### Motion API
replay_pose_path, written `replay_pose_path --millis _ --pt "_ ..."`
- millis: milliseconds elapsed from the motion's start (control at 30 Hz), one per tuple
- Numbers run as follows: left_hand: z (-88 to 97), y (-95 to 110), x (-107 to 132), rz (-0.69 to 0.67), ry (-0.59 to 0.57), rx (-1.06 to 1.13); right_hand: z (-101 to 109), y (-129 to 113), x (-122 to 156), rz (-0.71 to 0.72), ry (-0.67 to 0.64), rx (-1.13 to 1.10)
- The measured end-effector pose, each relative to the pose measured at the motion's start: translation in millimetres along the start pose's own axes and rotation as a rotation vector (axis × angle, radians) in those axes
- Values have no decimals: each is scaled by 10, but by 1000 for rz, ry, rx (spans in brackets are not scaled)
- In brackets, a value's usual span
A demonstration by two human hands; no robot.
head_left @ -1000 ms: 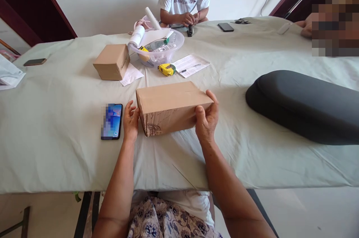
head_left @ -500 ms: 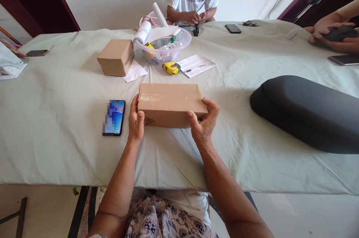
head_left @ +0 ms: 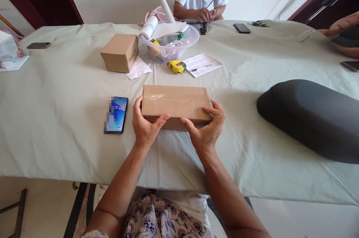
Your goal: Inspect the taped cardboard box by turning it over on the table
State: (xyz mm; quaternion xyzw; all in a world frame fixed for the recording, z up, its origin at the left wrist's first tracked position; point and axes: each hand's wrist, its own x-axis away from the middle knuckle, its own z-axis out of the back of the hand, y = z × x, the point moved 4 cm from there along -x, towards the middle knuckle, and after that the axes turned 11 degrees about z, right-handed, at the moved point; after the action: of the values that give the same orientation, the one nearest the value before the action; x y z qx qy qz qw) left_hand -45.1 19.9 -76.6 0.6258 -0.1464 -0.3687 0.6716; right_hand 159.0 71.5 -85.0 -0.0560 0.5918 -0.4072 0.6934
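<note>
A brown cardboard box with clear tape along its top sits in front of me at the near part of the table. My left hand grips its left end, fingers round the side and thumb along the front face. At the right end my right hand holds the box, thumb on the front edge and a finger over the top corner. The box's underside is hidden. To the left of my left hand lies a phone with its screen lit.
Beyond the box are a second cardboard box, a plastic basin of items, a yellow tape measure and a printed sheet with a pen. A dark padded seat lies right. A person sits opposite; others' hands show at both sides.
My left thumb has moved from the box's left corner to along its front face. The view has shifted slightly. My right hand keeps its hold on the box.
</note>
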Motion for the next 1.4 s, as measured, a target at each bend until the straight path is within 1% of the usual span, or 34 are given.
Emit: replay_pose_path --millis 167,367,500,600,667,800,1000,1100,1200,1300,1400 --pt "-30 12 51 -19 16 -12 1 -8 -3 -66 13 -11" --pt "-23 -38 26 3 2 12 0 1 -37 -160 5 -172" --pt "1 -62 3 28 -6 39 4 32 -54 -258 56 -268" --pt "14 -76 -21 36 -28 69 13 99 -73 -318 115 -352" --pt "20 -94 -45 42 -54 92 20 156 -91 -344 126 -402" --pt "36 -126 -100 41 -100 126 22 250 -111 -365 75 -467" --pt "67 -136 -137 42 -111 143 5 340 -120 -359 3 -555" --pt "74 -141 -148 35 -137 151 10 398 -163 -412 -26 -642" --pt "73 -142 -156 23 -187 162 21 427 -207 -509 -79 -714" --pt "59 -135 -153 12 -246 168 58 424 -228 -585 -60 -718" --pt "43 -129 -146 5 -285 177 101 427 -225 -617 -10 -664"
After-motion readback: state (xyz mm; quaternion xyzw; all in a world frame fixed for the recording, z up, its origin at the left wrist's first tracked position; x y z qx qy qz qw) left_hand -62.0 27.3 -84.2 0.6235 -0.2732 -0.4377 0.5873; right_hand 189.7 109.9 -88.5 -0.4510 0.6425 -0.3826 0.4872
